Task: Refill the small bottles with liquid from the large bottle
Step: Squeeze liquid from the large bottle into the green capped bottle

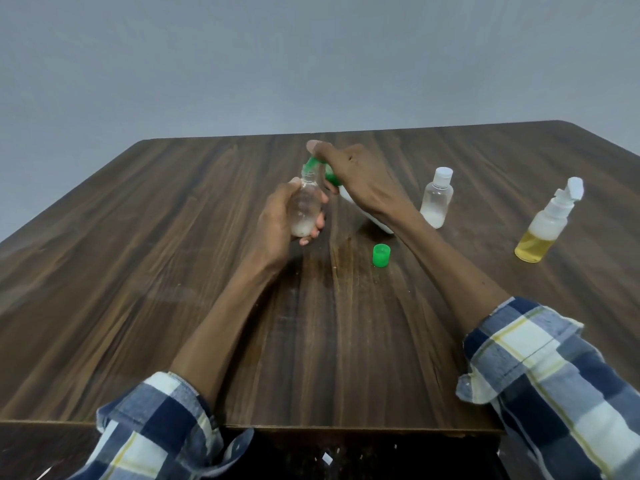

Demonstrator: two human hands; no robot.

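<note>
Small clear bottle: held upright above the counter in your left hand, fingers wrapped round its body, a little white liquid at the bottom. Likely light, thin-walled, slick when wet; grip mid-body, not the neck. Large bottle: white, green top, tipped spout-down onto the small one's mouth, your right hand curled round its upper end. Probably squeezable, heavier.

Count: 1 large bottle, 3 small bottles (1 held, 1 capped, 1 yellow-filled sprayer), 1 loose green cap.
</note>
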